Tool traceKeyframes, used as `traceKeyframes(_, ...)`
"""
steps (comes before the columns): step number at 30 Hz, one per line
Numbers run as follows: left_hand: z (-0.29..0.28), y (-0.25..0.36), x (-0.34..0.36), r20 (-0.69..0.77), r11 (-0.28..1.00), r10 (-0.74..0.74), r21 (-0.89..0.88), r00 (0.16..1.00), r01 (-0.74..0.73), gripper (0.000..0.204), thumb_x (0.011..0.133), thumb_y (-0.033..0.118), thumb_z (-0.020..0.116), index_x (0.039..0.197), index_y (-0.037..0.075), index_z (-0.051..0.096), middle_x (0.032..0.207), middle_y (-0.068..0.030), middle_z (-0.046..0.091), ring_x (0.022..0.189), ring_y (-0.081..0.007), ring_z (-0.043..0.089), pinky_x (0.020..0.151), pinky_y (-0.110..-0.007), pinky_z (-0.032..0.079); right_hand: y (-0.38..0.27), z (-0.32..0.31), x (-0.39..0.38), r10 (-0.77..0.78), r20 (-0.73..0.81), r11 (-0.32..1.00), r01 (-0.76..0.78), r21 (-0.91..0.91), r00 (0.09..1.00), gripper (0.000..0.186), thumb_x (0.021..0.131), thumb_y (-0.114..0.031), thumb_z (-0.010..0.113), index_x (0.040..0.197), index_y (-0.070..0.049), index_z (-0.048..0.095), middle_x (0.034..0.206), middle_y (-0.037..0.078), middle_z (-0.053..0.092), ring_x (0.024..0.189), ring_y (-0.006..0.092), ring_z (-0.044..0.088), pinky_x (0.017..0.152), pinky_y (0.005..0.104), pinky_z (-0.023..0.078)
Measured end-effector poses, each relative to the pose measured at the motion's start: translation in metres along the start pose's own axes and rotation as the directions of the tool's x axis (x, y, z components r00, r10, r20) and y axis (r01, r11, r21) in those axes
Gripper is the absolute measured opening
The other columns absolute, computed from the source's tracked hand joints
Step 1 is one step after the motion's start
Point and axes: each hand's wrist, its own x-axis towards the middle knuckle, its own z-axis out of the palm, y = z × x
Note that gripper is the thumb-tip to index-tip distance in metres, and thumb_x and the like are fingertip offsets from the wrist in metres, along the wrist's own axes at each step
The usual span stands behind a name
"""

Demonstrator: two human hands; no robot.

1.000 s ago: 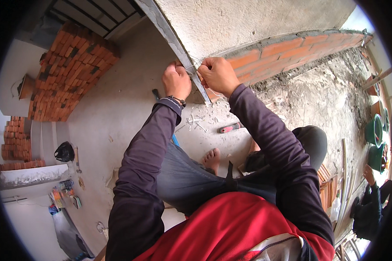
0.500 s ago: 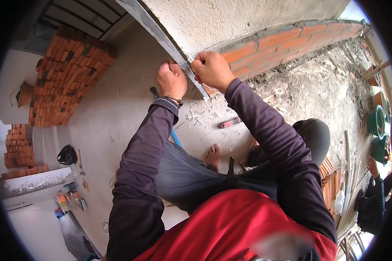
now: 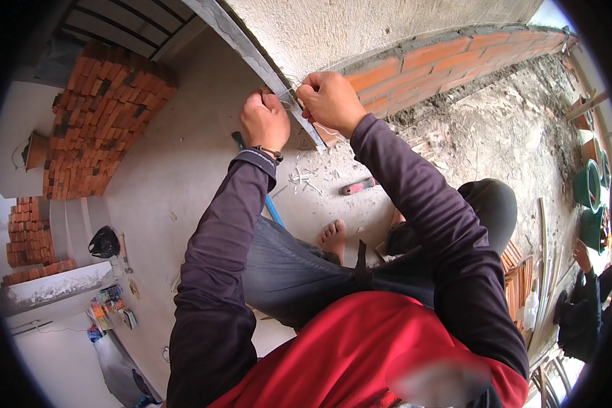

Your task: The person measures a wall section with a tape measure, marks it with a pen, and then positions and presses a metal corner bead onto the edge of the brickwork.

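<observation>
A thin white string [image 3: 289, 103] runs between my two hands at the end of a plastered wall. My left hand [image 3: 264, 121] is closed, pinching the string beside the wall's grey edge [image 3: 279, 85]. Just right of that edge, my right hand [image 3: 331, 102] also pinches the string, its fingertips curled inward. Loose string trails below the right hand. A course of orange bricks [image 3: 381, 76] with grey mortar begins behind the right hand. On the floor below lie a red and black tool handle [image 3: 359, 185] and scattered white bits [image 3: 307, 181].
A blue-handled tool [image 3: 273, 211] lies by my left leg. Stacked bricks [image 3: 105, 122] stand at the left, near a black bag [image 3: 105, 242] and a hammer [image 3: 124, 251]. Rough rubble ground [image 3: 483, 136] lies right. Green buckets [image 3: 587, 185] and another person's hand [image 3: 582, 257] are at far right.
Both hands have shifted slightly upward and stay close to the wall edge, still pinching the string. The view has tilted a little.
</observation>
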Motion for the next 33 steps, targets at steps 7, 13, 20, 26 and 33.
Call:
traceKeyframes(7, 0.001, -0.002, 0.000, -0.013, 1.000, 0.004, 0.002, 1.000, -0.004, 0.022, 0.089, 0.016, 0.051, 0.083, -0.003, 0.061, 0.079, -0.0286, 0.063, 0.080, -0.0474, 0.062, 0.070, -0.049, 0.049, -0.003, -0.001, -0.001, -0.005, -0.004, 1.000, 0.005, -0.005, 1.000, 0.025, 0.084, -0.020, 0.058, 0.077, 0.003, 0.067, 0.059, 0.014, 0.065, 0.055, 0.0204, 0.068, 0.060, 0.0340, 0.054)
traceKeyframes(13, -0.001, 0.003, -0.001, -0.014, 1.000, -0.010, -0.015, 1.000, 0.010, 0.024, 0.090, 0.018, 0.051, 0.085, -0.003, 0.061, 0.080, -0.0284, 0.063, 0.080, -0.0470, 0.062, 0.071, -0.049, 0.049, -0.001, 0.001, 0.000, -0.002, -0.011, 1.000, 0.002, -0.006, 1.000, 0.026, 0.084, -0.020, 0.058, 0.077, 0.002, 0.067, 0.059, 0.012, 0.066, 0.055, 0.0202, 0.068, 0.061, 0.0334, 0.054)
traceKeyframes(20, -0.001, 0.001, 0.003, 0.025, 0.999, -0.028, -0.032, 0.999, 0.029, 0.031, 0.095, 0.022, 0.047, 0.088, -0.003, 0.063, 0.081, -0.0271, 0.064, 0.082, -0.0463, 0.062, 0.071, -0.047, 0.049, 0.002, 0.001, 0.000, -0.018, -0.009, 1.000, 0.018, -0.011, 1.000, 0.026, 0.084, -0.021, 0.057, 0.078, 0.002, 0.068, 0.059, 0.012, 0.066, 0.056, 0.0209, 0.068, 0.061, 0.0338, 0.054)
traceKeyframes(26, -0.002, 0.002, 0.006, 0.069, 0.993, -0.057, -0.102, 0.996, 0.064, 0.032, 0.097, 0.023, 0.046, 0.091, -0.003, 0.063, 0.081, -0.0258, 0.064, 0.078, -0.0441, 0.063, 0.070, -0.046, 0.049, 0.002, 0.003, -0.006, -0.036, -0.010, 0.999, 0.036, 0.017, 0.999, 0.027, 0.084, -0.021, 0.057, 0.075, 0.002, 0.067, 0.058, 0.012, 0.065, 0.057, 0.0224, 0.068, 0.061, 0.0351, 0.054)
traceKeyframes(33, -0.005, -0.003, 0.010, 0.149, 0.986, -0.095, -0.125, 0.984, 0.114, 0.031, 0.097, 0.021, 0.044, 0.094, -0.003, 0.063, 0.082, -0.0249, 0.065, 0.077, -0.0426, 0.063, 0.071, -0.044, 0.049, -0.001, 0.020, -0.019, -0.024, -0.043, 0.997, 0.027, 0.067, 0.999, 0.022, 0.091, -0.013, 0.056, 0.079, 0.005, 0.061, 0.064, 0.008, 0.064, 0.056, 0.0143, 0.066, 0.054, 0.0294, 0.054)
